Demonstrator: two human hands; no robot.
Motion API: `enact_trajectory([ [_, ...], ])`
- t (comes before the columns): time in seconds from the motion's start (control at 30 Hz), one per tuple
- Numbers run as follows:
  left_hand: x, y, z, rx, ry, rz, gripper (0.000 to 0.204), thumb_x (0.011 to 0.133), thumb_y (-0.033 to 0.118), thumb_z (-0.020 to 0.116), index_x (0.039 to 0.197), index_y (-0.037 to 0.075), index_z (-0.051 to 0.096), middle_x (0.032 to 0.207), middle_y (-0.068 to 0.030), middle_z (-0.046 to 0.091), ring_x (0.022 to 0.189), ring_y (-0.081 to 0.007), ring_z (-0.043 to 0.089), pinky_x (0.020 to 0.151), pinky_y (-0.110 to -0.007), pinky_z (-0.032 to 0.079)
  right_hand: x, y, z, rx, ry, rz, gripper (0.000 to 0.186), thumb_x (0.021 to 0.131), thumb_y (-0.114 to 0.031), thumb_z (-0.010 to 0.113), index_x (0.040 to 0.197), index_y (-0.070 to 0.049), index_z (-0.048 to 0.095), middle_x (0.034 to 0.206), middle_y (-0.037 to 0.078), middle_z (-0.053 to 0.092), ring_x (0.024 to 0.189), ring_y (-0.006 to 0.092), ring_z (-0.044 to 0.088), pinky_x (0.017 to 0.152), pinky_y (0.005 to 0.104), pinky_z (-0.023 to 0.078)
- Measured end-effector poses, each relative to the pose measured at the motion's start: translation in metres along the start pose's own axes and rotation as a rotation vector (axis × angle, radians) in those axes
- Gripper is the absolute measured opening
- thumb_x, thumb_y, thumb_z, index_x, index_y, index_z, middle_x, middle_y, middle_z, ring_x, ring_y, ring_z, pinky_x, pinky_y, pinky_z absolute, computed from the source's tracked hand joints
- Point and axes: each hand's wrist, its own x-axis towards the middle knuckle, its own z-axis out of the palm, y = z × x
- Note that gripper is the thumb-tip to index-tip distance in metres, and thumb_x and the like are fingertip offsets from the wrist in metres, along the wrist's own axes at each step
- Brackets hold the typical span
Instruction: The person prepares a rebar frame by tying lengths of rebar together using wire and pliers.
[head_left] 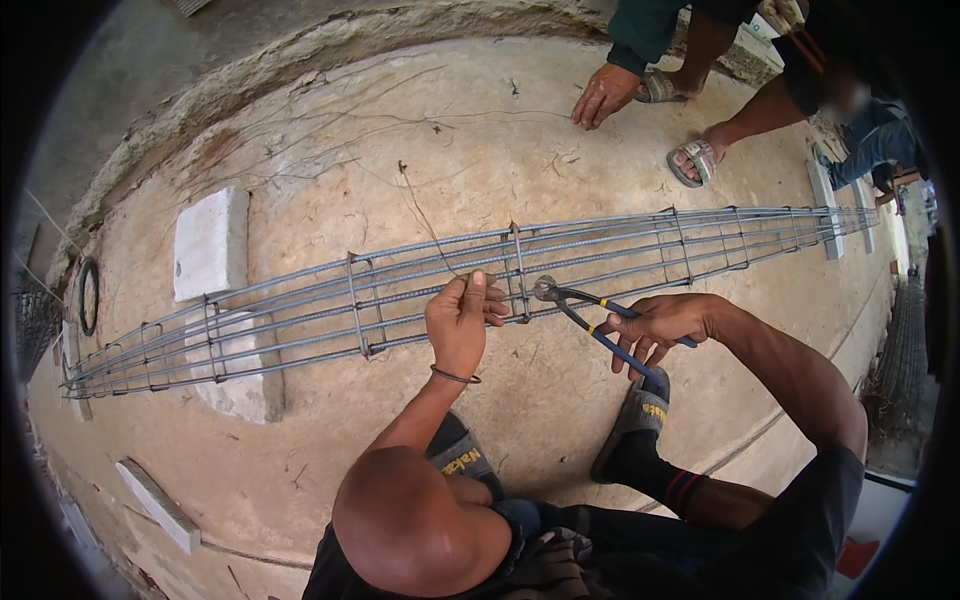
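A long cage of steel reinforcing bars [430,303], tied with square stirrups, lies across the ground in front of me. My left hand [464,318] is over its middle, thumb and fingers pinched on a thin tie wire [420,213] that runs up and away past the far bars. Just to the right, my right hand [660,328] grips end-cutting pincers [598,315] with blue and yellow handles. The pincer jaws look slightly apart, close to a stirrup [519,270]; whether they touch it I cannot tell.
White blocks [211,243] [240,375] lie at and under the cage's left part. Another person's hand [606,96] touches the ground at the far side, near sandalled feet [694,163]. Loose wires [370,122] trail over the concrete. A flat white piece [158,507] lies near left.
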Motion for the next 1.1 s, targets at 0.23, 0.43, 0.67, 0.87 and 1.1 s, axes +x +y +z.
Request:
enact_trajectory([
  [0.23,0.048,0.015,-0.032,0.308,0.197,0.137,0.029,0.100,0.023,0.060,0.093,-0.004,0.069,0.079,-0.0125,0.069,0.062,-0.0142,0.066,0.052,-0.029,0.052,-0.008,0.022,0.012,-0.418,0.036,0.125,0.066,0.098,-0.063,0.041,0.121,-0.005,0.061,0.091,0.009,0.072,0.084,0.0201,0.070,0.083,0.0411,0.053],
  [0.43,0.017,0.049,0.016,0.383,-0.270,0.369,0.019,0.096,0.017,0.063,0.102,0.000,0.070,0.079,-0.0127,0.069,0.068,-0.0174,0.066,0.063,-0.032,0.051,0.018,0.084,0.048,-0.812,0.337,-0.335,0.058,0.090,-0.049,0.065,0.120,0.000,0.062,0.103,0.019,0.067,0.099,0.0343,0.064,0.086,0.0432,0.051],
  [0.67,-0.006,0.021,0.011,0.496,-0.539,0.171,0.022,0.100,0.018,0.056,0.106,0.000,0.067,0.074,-0.0164,0.064,0.069,-0.0245,0.064,0.067,-0.037,0.049,-0.007,-0.027,0.080,-1.341,1.327,-1.021,0.044,0.085,-0.015,0.061,0.128,-0.008,0.059,0.108,0.010,0.058,0.111,0.0272,0.054,0.104,0.0506,0.042],
  [0.87,-0.019,0.019,0.000,0.394,-0.742,0.074,0.026,0.100,0.022,0.056,0.098,0.000,0.068,0.066,-0.0179,0.061,0.059,-0.0276,0.059,0.058,-0.041,0.044,0.001,-0.021,0.048,-1.457,1.075,-0.752,0.037,0.081,-0.008,0.060,0.116,-0.014,0.067,0.088,0.004,0.055,0.095,0.0209,0.056,0.088,0.0431,0.052],
  [1.1,-0.020,0.041,-0.013,0.246,-1.278,-0.154,0.028,0.102,0.025,0.053,0.105,0.002,0.069,0.057,-0.0075,0.053,0.057,-0.0178,0.053,0.057,-0.037,0.043,-0.004,-0.029,0.029,-1.055,0.578,-0.923,0.029,0.074,-0.007,0.066,0.099,-0.019,0.074,0.069,-0.001,0.061,0.071,0.0157,0.061,0.060,0.0315,0.051],
])
